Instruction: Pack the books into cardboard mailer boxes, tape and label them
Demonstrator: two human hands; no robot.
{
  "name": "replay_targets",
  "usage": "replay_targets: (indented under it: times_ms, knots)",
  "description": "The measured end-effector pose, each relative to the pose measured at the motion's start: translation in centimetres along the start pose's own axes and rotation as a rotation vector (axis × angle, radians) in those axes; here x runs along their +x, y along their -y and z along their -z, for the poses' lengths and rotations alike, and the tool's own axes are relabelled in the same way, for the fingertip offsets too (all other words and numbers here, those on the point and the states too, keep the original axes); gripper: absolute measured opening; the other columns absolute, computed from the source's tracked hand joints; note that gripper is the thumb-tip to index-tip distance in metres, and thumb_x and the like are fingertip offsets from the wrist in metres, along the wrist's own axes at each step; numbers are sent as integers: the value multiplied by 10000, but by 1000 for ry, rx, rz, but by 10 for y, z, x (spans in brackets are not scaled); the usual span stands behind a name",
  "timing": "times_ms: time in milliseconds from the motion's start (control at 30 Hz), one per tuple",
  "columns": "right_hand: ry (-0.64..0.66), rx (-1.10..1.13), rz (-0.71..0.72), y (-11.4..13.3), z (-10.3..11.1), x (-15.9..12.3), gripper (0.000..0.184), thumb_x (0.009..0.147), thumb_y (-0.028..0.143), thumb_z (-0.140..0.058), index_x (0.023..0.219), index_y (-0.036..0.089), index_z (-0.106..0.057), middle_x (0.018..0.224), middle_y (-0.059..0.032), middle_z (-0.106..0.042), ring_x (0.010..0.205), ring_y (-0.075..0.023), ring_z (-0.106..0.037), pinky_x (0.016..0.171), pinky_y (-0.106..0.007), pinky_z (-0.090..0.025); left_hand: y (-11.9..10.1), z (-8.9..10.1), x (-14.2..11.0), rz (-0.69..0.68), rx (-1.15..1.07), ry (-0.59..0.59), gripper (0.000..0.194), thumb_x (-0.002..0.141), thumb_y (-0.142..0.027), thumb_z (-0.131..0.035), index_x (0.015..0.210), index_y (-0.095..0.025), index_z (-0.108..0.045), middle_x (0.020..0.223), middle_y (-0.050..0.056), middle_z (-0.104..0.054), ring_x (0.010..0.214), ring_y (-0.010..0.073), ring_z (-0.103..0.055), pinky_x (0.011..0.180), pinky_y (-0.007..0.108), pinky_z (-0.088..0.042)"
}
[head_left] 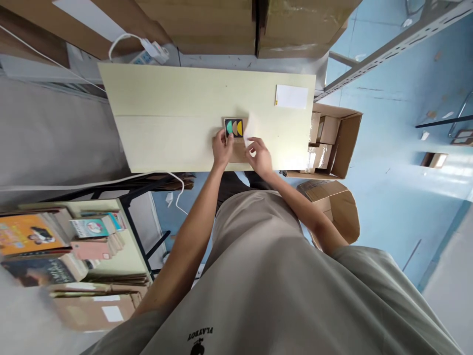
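In the head view, my left hand [222,148] grips the left edge of a small flat brown item [238,154], its thumb on top. A dark panel with green, tan and yellow half-round shapes covers its far part; whether it is a box or a book I cannot tell. My right hand [259,155] is closed in a pinch at its right side, on a thin white sheet [251,127] that stands up, slightly blurred. Both hands are over the pale yellow tabletop [170,138], near its front edge.
A white rectangular paper [291,96] lies at the tabletop's far right. Large cartons [306,29] stand behind, beside a power strip [150,53]. An open carton of small boxes [338,140] sits on the right. Books [33,234] fill a shelf at lower left.
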State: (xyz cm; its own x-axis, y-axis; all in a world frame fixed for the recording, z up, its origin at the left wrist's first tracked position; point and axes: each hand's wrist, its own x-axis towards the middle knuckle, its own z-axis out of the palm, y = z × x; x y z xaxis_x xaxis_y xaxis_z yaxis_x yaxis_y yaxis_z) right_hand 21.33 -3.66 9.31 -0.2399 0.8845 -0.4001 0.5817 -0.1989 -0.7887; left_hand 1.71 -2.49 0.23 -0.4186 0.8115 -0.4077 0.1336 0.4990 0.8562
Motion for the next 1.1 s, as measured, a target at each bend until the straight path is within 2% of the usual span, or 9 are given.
replay_targets:
  times_ms: [100,267,400,533,667,767,833,967,1100]
  knots:
    - [89,-126,-36,13,-31,20,236,1156,314,-552,1232,228,-758,1715,-147,-603,1179,-303,-778,1140,-503,-652,-4,-2,-13,-10,2,-18,591,953,-772,-861,1183,-246,-719,1354,174,-686,1397,355,-645,1290,524,-488]
    - [115,-236,-68,10,-52,29,317,1120,246,-563,1370,259,-757,1763,-121,-593,1271,-370,-774,1135,-553,-665,-3,-12,-16,-63,93,-59,529,870,-734,-933,820,-283,-661,1075,147,-649,1318,410,-593,1333,596,-444]
    - [120,-201,-16,-6,-31,24,290,1106,316,-636,1356,278,-778,1732,-107,-628,1320,-355,-770,1163,-523,-660,2,-14,-10,-38,114,-91,389,885,-550,-937,778,-278,-680,1103,143,-643,1203,393,-634,1295,596,-479]
    - [-77,-183,-168,-26,0,35,346,1119,399,-651,1418,237,-711,1562,-178,-719,1299,-328,-770,1149,-493,-649,4,-14,-12,-1,78,-108,228,895,-339,-908,829,-269,-701,1099,124,-649,1157,357,-662,1270,560,-498]
    - [10,-205,-311,-39,9,54,342,1075,454,-746,1325,224,-710,1324,-168,-825,1215,-342,-777,1152,-540,-631,5,-15,-22,-10,42,-179,258,893,-333,-915,911,-272,-666,1166,100,-638,1101,300,-668,1176,493,-551]
    - [38,-218,-314,-42,7,61,273,1061,441,-760,1231,231,-725,1302,-169,-827,1206,-339,-772,1152,-539,-625,6,-13,-31,-57,57,-168,272,941,-352,-892,937,-269,-633,1164,102,-632,1079,284,-674,1134,474,-573]
    - [32,-213,-300,-42,6,61,264,1059,441,-757,1215,231,-721,1287,-171,-827,1185,-334,-770,1138,-537,-632,5,-9,-36,-117,88,-110,281,957,-382,-898,934,-268,-642,1214,132,-643,1192,319,-678,1201,499,-551]
    - [56,-266,-280,-44,8,52,354,1036,444,-790,1299,243,-667,1329,-173,-821,1179,-356,-774,1117,-576,-645,2,-3,-45,-165,138,5,417,840,-424,-1031,1040,-258,-705,1429,197,-619,1494,434,-583,1372,619,-417]
    - [147,-329,-293,-47,13,30,459,972,402,-892,1324,275,-626,1198,-113,-860,1154,-373,-805,1118,-601,-643,2,-2,-46,-136,129,53,432,823,-330,-1040,1068,-251,-693,1491,207,-587,1585,472,-513,1415,678,-350]
